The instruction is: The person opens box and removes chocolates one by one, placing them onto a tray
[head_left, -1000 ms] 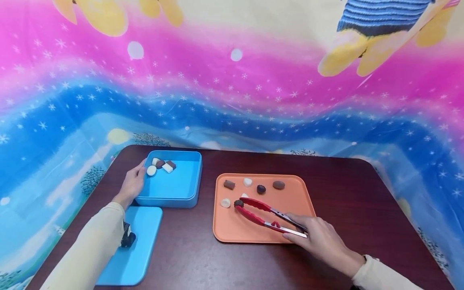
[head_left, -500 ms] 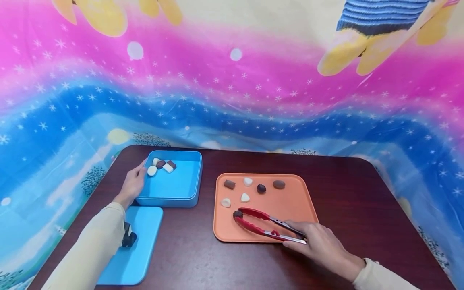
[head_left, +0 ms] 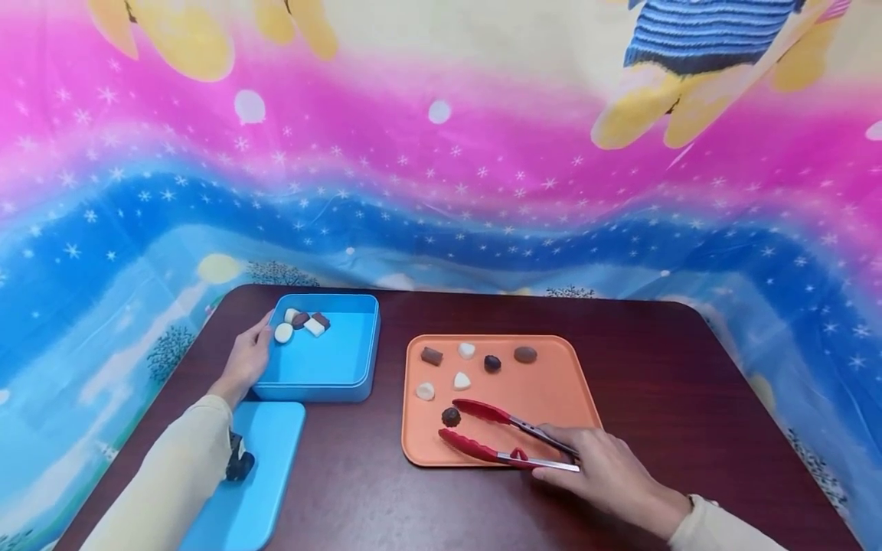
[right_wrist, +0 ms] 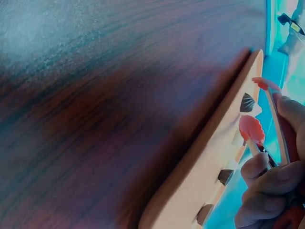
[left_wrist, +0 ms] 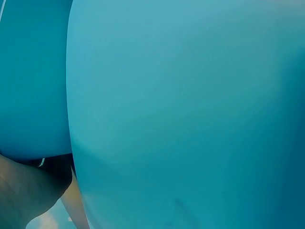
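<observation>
My right hand [head_left: 606, 467] holds a pair of red-tipped metal tongs [head_left: 506, 417] over the orange tray [head_left: 551, 413]. The tongs' tips are spread, one on each side of a round, ridged dark chocolate [head_left: 451, 417] that sits on the tray. In the right wrist view, the fingers [right_wrist: 271, 191] wrap the tongs' metal arms. My left hand [head_left: 248, 356] grips the left side of an open blue box [head_left: 358, 390], thumb near its rim. Several white and brown chocolates [head_left: 301, 321] lie in the box's far left corner. The left wrist view is mostly filled by blue surfaces.
Farther back on the tray lie several more brown, dark and white pieces, among them an oval brown one [head_left: 525, 354] and a white triangular one [head_left: 461, 380]. A blue lid [head_left: 269, 459] lies in front of the box, partly beneath my left sleeve. A printed cloth hangs behind the table.
The tongs carried the dark chocolate toward the near side of the tray, then spread and let it go there. My left hand stays at the box.
</observation>
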### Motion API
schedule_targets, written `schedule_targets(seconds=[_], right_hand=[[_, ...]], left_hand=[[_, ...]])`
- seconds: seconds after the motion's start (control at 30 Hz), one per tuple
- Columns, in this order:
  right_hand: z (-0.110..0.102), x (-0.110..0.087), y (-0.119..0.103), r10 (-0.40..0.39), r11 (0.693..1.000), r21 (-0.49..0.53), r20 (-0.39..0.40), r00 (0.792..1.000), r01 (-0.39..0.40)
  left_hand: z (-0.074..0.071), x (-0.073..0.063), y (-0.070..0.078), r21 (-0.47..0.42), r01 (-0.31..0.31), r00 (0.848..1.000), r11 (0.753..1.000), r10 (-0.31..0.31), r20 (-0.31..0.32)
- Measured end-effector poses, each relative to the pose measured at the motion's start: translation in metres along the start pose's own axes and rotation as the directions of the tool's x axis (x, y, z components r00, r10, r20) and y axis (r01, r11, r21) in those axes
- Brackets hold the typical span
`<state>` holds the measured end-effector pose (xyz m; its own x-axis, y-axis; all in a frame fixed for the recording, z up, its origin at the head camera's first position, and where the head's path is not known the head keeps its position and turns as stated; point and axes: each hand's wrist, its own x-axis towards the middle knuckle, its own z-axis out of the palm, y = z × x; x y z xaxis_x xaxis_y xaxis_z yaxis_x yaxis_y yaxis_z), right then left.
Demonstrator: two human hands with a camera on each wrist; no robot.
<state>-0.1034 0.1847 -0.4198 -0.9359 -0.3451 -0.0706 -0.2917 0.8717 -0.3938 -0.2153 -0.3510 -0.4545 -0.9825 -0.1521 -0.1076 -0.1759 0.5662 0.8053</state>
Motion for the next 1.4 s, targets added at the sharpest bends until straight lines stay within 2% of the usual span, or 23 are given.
schedule_targets(seconds=[0.27, 0.53, 0.73, 0.87, 1.03, 1.4], right_hand=[[-0.007, -0.003, -0.004, 0.030, 0.988, 0.148, 0.006, 1.000, -0.031], [-0.015, 0.000, -0.017, 0.020, 0.981, 0.194, -0.006, 1.000, -0.019], [-0.017, 0.007, -0.026, -0.030, 0.983, 0.180, -0.057, 0.998, 0.040], [-0.017, 0.013, -0.032, -0.019, 0.985, 0.173, -0.060, 0.998, 0.029], [-0.012, 0.024, -0.040, -0.005, 0.988, 0.155, -0.072, 0.997, 0.016], [-0.012, 0.051, -0.057, -0.049, 0.993, 0.103, -0.044, 0.998, 0.053]], left_hand=[[0.001, -0.002, 0.000, -0.014, -0.006, 1.000, 1.000, 0.006, 0.017], [0.000, -0.002, -0.002, -0.011, 0.013, 1.000, 1.000, -0.013, 0.014], [0.000, -0.003, -0.004, -0.009, 0.007, 1.000, 1.000, -0.007, 0.014], [0.000, -0.002, -0.003, -0.009, -0.006, 1.000, 1.000, 0.006, 0.013], [0.000, -0.003, -0.002, -0.015, 0.007, 1.000, 1.000, -0.007, 0.004], [0.000, 0.002, -0.001, 0.001, 0.005, 1.000, 1.000, -0.005, -0.004]])
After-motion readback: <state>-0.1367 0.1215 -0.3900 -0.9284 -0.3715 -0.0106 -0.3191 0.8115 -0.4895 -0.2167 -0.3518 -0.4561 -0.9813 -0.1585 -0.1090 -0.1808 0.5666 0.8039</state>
